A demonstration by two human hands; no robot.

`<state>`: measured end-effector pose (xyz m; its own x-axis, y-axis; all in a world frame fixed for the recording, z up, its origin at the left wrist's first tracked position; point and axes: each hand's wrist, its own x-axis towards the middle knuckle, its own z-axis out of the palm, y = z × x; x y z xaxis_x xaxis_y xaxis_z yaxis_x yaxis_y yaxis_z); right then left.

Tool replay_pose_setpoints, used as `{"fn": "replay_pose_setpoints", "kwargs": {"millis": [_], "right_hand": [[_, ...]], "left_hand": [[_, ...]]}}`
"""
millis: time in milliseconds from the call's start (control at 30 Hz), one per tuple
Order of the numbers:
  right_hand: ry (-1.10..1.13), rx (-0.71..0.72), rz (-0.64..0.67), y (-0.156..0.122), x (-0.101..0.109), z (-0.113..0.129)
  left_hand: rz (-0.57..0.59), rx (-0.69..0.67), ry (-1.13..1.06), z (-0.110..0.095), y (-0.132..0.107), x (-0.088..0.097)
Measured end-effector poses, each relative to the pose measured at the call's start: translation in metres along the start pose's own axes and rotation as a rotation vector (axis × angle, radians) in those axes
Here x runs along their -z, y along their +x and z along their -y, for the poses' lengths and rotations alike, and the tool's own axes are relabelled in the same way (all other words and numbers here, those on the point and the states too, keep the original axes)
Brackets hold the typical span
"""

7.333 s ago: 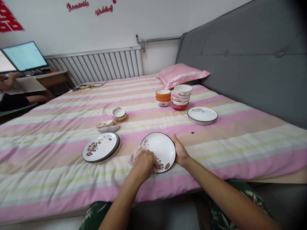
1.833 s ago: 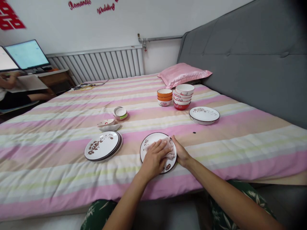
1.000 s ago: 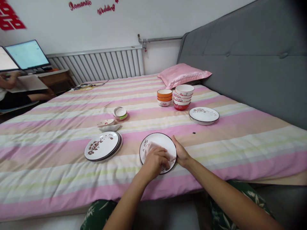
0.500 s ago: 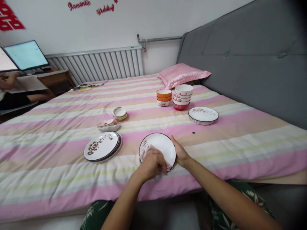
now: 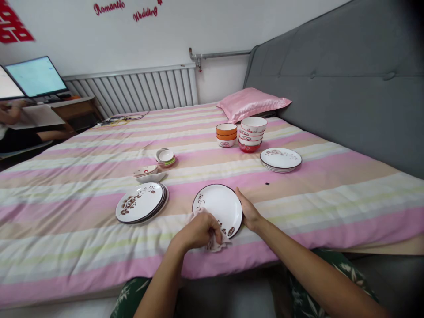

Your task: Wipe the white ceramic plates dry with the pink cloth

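A white plate [image 5: 219, 205] with a dark rim and brown flower print lies on the striped bed cover near the front edge. My left hand [image 5: 195, 230] is closed around a pale pink cloth [image 5: 216, 242] at the plate's near-left rim. My right hand [image 5: 247, 212] rests against the plate's right rim, thumb along the edge, steadying it.
A stack of matching plates [image 5: 141, 203] lies to the left, small dishes [image 5: 148, 173] and saucers [image 5: 165, 156] behind it. Orange bowls [image 5: 226, 134], patterned bowls [image 5: 252, 132] and another plate stack [image 5: 280, 159] sit farther right. A pink pillow [image 5: 251, 102] and grey headboard [image 5: 334, 84] lie beyond. Another person sits at far left by monitors [image 5: 35, 76].
My left hand has drawn the cloth off the plate's middle toward me, to its near-left rim, leaving the plate face bare. My right hand stays on the right rim.
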<state>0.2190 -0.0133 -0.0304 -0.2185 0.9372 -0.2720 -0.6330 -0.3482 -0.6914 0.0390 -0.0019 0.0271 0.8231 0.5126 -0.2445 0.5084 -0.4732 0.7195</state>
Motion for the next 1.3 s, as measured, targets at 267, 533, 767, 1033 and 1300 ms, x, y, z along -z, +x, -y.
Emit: {"fn": "replay_pose_setpoints", "kwargs": {"millis": [267, 533, 767, 1033, 1300], "right_hand": [[-0.023, 0.013, -0.021, -0.001, -0.003, 0.002], [-0.047, 0.006, -0.021, -0.004, -0.006, 0.004], [-0.031, 0.011, 0.017, -0.003, -0.005, 0.005], [0.000, 0.039, 0.041, 0.001, -0.002, 0.001], [0.040, 0.021, 0.007, 0.001, -0.006, 0.003]], "left_hand": [[0.084, -0.032, 0.008, 0.008, -0.008, 0.009], [0.150, -0.106, -0.340, 0.008, -0.029, 0.035], [-0.477, -0.409, -0.501, 0.016, -0.027, 0.044], [-1.030, -0.514, -0.210, 0.011, 0.013, 0.019], [-0.788, -0.341, 0.389, 0.022, 0.039, -0.006]]}}
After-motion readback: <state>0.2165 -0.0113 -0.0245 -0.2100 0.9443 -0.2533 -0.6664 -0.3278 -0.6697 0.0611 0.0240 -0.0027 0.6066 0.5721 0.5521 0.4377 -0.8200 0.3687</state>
